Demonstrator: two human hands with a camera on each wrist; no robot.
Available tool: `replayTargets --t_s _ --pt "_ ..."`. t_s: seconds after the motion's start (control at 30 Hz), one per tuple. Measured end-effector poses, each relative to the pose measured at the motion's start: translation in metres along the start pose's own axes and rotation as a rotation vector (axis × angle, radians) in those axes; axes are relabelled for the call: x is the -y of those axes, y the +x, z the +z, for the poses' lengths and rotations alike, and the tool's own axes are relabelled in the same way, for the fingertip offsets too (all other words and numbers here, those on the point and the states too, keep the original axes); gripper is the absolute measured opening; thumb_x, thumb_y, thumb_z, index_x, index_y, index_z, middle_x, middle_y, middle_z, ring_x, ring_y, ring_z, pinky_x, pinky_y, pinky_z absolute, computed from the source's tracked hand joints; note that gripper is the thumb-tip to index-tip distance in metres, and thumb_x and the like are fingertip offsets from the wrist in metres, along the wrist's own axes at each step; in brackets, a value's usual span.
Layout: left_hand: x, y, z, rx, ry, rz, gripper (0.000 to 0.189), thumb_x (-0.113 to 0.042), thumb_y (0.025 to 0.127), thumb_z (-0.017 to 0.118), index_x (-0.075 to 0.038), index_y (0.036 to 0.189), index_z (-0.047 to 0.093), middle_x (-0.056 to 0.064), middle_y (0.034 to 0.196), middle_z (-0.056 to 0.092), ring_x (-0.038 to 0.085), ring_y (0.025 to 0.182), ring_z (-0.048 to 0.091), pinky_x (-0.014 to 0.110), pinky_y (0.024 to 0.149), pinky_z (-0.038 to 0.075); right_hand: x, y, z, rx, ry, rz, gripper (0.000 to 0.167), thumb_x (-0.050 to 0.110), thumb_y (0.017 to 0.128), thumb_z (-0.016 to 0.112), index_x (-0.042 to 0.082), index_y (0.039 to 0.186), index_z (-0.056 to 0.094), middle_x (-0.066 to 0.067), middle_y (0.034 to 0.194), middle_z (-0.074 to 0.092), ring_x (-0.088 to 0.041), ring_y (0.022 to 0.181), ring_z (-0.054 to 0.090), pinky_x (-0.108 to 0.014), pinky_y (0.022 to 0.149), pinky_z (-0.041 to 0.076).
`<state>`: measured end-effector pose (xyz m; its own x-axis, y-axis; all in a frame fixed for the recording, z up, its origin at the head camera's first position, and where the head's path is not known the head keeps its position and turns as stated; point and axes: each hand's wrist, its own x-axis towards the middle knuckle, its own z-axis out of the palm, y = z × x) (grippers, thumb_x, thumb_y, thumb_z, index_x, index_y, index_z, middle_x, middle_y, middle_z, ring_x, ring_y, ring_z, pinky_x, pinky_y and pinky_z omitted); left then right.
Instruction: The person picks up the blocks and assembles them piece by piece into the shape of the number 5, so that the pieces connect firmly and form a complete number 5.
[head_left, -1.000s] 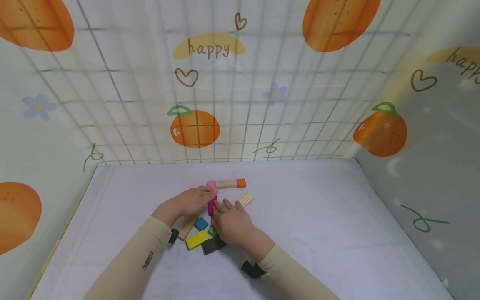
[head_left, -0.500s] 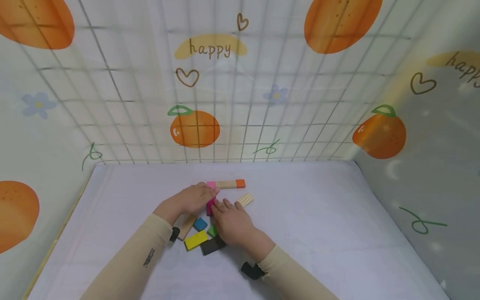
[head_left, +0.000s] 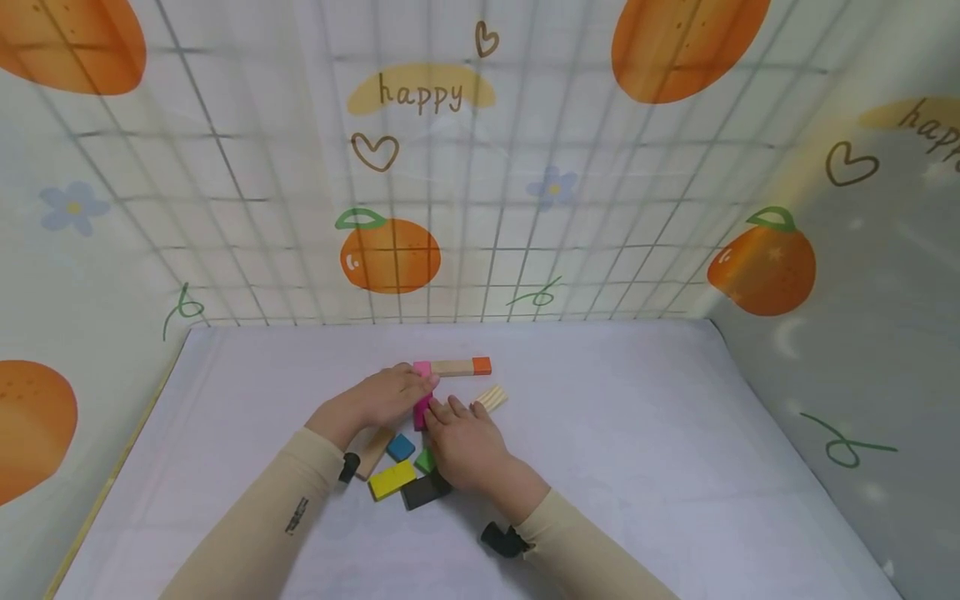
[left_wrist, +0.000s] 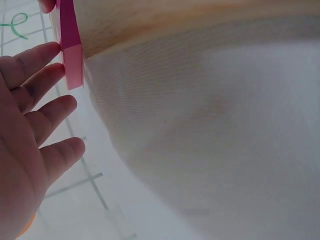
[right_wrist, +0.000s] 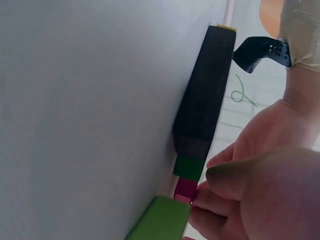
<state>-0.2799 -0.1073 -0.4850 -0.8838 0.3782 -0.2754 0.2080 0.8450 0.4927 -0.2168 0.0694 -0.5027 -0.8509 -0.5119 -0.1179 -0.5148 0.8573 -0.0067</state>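
A magenta block (head_left: 422, 414) lies end to end with a light pink block (head_left: 422, 367) on the white tabletop. My left hand (head_left: 386, 395) reaches over the pink block from the left; in the left wrist view its spread fingertips touch the side of the pink block (left_wrist: 74, 65). From the right, my right hand (head_left: 467, 443) rests with its fingertips at the magenta block, fingers spread and palm down. In the right wrist view a bright green block (right_wrist: 162, 220) shows close to the thumb, with a dark green block (right_wrist: 189, 167) behind. My right hand hides part of these.
A plain wooden block (head_left: 452, 368) and an orange block (head_left: 482, 366) continue the row rightward. Striped wooden pieces (head_left: 492, 398) lie beyond the right hand. Nearer are a blue block (head_left: 401, 447), a yellow block (head_left: 392, 480), a black block (head_left: 426, 490) and a wooden plank (head_left: 375, 454).
Both hands stay nearly still at the pink and magenta blocks. The left hand has shifted very slightly over the pink block; the blocks keep their places.
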Motion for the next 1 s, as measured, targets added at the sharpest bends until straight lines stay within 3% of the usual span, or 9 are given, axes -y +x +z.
replayTargets --t_s 1.0 --pt "-0.0044 -0.0064 -0.0012 0.012 0.006 -0.011 0.071 -0.066 0.102 0.028 -0.019 0.150 0.050 0.008 0.161 0.039 0.033 0.151 0.031 0.057 0.123 0.025 0.0054 -0.0003 -0.0042 0.016 -0.024 0.032 0.051 0.036 0.106 0.047 0.013 0.151 0.048 -0.001 0.158 0.045 -0.029 0.146 0.043 -0.057 0.118 0.035"
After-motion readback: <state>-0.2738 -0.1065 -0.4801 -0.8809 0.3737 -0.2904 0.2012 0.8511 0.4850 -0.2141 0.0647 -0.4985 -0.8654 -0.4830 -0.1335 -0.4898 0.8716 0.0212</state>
